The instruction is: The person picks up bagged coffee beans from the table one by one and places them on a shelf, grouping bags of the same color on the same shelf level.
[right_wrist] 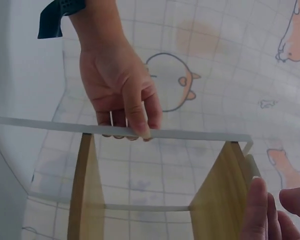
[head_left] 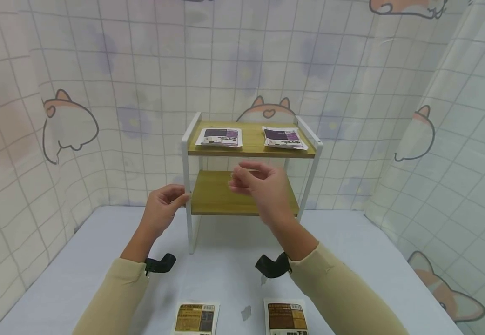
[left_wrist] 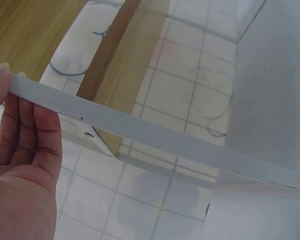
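Observation:
A two-tier shelf rack (head_left: 251, 153) with wooden boards and white metal sides stands on the table. My left hand (head_left: 164, 204) pinches its left front post (left_wrist: 140, 127), thumb on one side and fingers on the other, beside the lower board (head_left: 215, 190). In front of the rack, between the two boards, is my right hand (head_left: 263, 186). In the right wrist view the fingers (right_wrist: 257, 210) are loosely bent close to the upper board (right_wrist: 222, 185), with nothing seen in them. Two white-and-purple packets (head_left: 220, 137) (head_left: 284, 138) lie on the upper board.
Two brown-and-gold packets (head_left: 196, 318) (head_left: 286, 318) lie on the table (head_left: 343, 260) at its near side, left and right. A white grid-patterned curtain (head_left: 158, 60) with cartoon animals hangs behind and along both sides.

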Available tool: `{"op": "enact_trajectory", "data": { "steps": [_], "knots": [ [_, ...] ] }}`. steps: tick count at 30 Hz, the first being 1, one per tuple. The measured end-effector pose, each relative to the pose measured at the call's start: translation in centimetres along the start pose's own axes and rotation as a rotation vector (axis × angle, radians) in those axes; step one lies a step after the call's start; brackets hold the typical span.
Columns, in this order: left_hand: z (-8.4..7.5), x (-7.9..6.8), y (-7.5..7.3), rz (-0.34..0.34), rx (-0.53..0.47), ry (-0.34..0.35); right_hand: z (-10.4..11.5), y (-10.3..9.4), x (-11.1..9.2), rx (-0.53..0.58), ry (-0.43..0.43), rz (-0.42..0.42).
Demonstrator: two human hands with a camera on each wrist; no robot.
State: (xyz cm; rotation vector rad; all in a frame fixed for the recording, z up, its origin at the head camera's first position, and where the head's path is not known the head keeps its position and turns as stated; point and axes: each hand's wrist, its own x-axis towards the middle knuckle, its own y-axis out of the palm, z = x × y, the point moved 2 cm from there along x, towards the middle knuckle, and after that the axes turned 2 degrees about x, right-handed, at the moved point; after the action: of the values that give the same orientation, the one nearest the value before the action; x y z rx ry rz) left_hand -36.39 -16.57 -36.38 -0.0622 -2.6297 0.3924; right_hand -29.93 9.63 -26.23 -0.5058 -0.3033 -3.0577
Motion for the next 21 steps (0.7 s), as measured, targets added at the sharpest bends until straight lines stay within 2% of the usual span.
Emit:
{"op": "enact_trajectory", "data": {
  "steps": [10,14,21],
  "knots": [
    [0.1,0.0,0.0,0.003,0.01,-0.006,-2.6,-1.9,-2.6,0.043,0.031,0.02],
    [0.1,0.0,0.0,-0.005,0.011,0.0,-3.7,-2.6,-3.9,0.027,0.054,0.048],
    [-0.1,-0.1,0.0,0.002,0.031,-0.008,-5.4,-4.5,-5.8,-0.004,0.089,0.031]
  ]
}}
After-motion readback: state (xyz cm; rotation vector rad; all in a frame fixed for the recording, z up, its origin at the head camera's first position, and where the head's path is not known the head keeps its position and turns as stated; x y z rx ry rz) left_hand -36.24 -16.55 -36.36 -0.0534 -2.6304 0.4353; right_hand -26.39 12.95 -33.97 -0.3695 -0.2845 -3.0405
